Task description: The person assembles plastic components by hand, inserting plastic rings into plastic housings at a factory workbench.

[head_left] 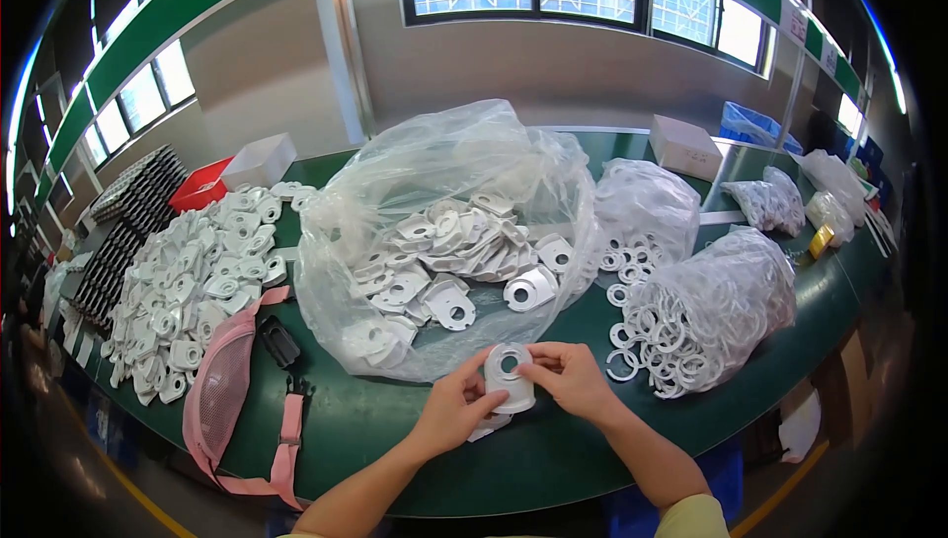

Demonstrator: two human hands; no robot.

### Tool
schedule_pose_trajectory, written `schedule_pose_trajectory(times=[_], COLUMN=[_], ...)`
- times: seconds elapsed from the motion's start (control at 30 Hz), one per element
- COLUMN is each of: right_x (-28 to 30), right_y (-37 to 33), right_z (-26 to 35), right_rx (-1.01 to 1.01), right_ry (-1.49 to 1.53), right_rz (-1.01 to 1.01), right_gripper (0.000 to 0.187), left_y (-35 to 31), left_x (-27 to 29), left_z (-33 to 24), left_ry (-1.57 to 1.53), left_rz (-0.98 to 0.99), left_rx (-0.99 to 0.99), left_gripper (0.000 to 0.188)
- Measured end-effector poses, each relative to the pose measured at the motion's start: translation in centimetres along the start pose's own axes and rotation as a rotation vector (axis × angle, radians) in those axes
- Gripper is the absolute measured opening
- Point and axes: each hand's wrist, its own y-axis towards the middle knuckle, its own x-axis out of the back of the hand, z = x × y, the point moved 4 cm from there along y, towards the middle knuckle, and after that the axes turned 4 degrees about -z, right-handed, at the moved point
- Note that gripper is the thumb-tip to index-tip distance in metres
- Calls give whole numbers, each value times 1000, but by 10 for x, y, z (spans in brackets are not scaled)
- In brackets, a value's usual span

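Note:
Between my two hands is a white plastic housing (514, 402) with a rounded top and a round hole, tilted up near the table's front edge. My left hand (452, 402) grips its left side, thumb across its lower face. On the upper right side, my right hand (571, 377) has its fingers closed on the same piece, thumb near the hole. Another white part (488, 427) lies partly hidden under my left hand. Just beyond stands a large clear plastic bag (434, 158), open toward me, with many similar white housings (454, 242) inside.
At the left lie a heap of white parts (202, 276), a pink mesh waist bag (225, 370) and a black object (279, 343). White rings (657, 336) spill from a clear bag (741, 291) at the right. Behind are a red bin (200, 186) and a box (684, 148).

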Motion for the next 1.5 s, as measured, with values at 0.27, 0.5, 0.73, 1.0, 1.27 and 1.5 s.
schedule_pose_trajectory(times=[0.27, 0.5, 0.73, 1.0, 1.27, 1.5], right_x=[8, 35, 83, 97, 81, 17], right_y=[-1, 10, 23, 26, 15, -14], right_z=[3, 7, -11, -18, 18, 42], right_rx=[87, 318, 326, 55, 385, 1111], right_ry=[-467, -529, -1054, -1312, -946, -663], right_rz=[-149, -402, -609, -537, -633, -389], right_gripper=[20, 17, 32, 38, 13, 25], left_y=[23, 61, 113, 155, 128, 40], left_x=[39, 281, 240, 142, 145, 60], left_z=[-22, -88, -69, -7, -23, -37], left_ry=[210, -144, 324, 1371, 1276, -423], left_rz=[190, -1051, -725, -447, -542, -31], left_rx=[-45, -275, -523, -69, -237, 48], left_gripper=[53, 66, 34, 23, 21, 41])
